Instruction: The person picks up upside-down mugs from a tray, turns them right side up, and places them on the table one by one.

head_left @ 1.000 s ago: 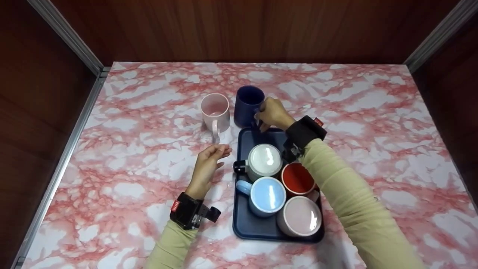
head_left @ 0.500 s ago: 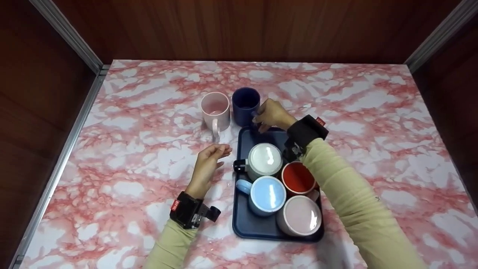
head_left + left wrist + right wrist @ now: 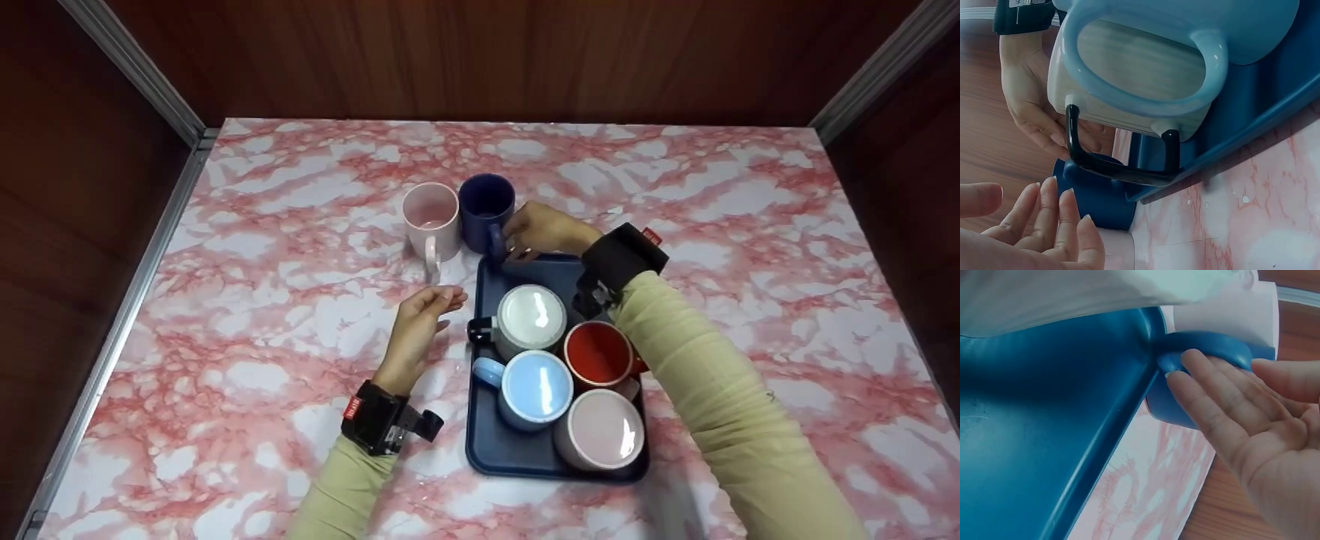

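Observation:
A navy mug (image 3: 474, 225) stands just past the far edge of the dark blue tray (image 3: 501, 456), its handle facing toward me and rightward. My right hand (image 3: 547, 229) is at that handle (image 3: 1207, 342); in the right wrist view the fingers lie extended beside it, with the thumb apart. Close to the left of the navy mug is a pale pink mug (image 3: 430, 217), its handle toward me. Left of the tray, my left hand (image 3: 412, 330) hovers with relaxed fingers and holds nothing. In the left wrist view its fingers (image 3: 1044, 219) overlap the navy mug.
On the tray are a white mug (image 3: 531, 319) with a black handle, a light blue mug (image 3: 536, 390), a red mug (image 3: 598, 355) and a greyish-pink mug (image 3: 602, 431). My right forearm passes by the tray's right side. Wooden panels (image 3: 480, 60) enclose the marbled table (image 3: 300, 195).
The navy mug has moved left, closer to the pale pink mug, with my right hand following. The right fingers have loosened from its handle. My left hand has stayed in place.

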Demonstrator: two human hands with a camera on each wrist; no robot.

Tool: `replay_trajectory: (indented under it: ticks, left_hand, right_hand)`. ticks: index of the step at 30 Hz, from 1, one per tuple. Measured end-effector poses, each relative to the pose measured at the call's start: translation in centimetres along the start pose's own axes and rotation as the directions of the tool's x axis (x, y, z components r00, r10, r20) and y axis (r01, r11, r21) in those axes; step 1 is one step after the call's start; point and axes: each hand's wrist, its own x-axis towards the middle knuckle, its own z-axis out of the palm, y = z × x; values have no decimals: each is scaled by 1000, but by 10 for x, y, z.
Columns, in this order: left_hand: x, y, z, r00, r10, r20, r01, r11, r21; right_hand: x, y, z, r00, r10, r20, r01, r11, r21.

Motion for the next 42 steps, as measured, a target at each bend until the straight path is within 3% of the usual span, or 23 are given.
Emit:
replay_trajectory:
  ticks: [5, 9, 19, 26, 32, 37, 42]
  left_hand:
    - [1, 0, 0, 1000, 12, 12, -12, 1000, 10]
    - [0, 0, 0, 999, 26, 27, -27, 999, 29]
    - [1, 7, 5, 997, 59, 57, -63, 996, 68]
    - [3, 9, 10, 989, 120, 85, -126, 990, 68]
    - [5, 9, 13, 979, 165, 120, -180, 976, 120]
    - [5, 6, 12, 974, 168, 153, -193, 967, 168]
    - [3, 2, 11, 963, 151, 225, -205, 950, 235]
  right_hand:
    - [-1, -1, -2, 999, -25, 38, 29, 996, -85]
    - [-5, -3, -6, 998, -20, 54, 25, 996, -89]
    - [-23, -10, -18, 996, -84, 20, 84, 996, 16]
    - [-42, -8, -27, 988, -153, -7, 154, 984, 85]
    - [-59, 0, -33, 982, -183, -50, 188, 975, 117]
    - [-74, 6, -35, 969, -237, -71, 245, 961, 132]
    - [-89, 10, -33, 953, -290, -85, 301, 939, 170]
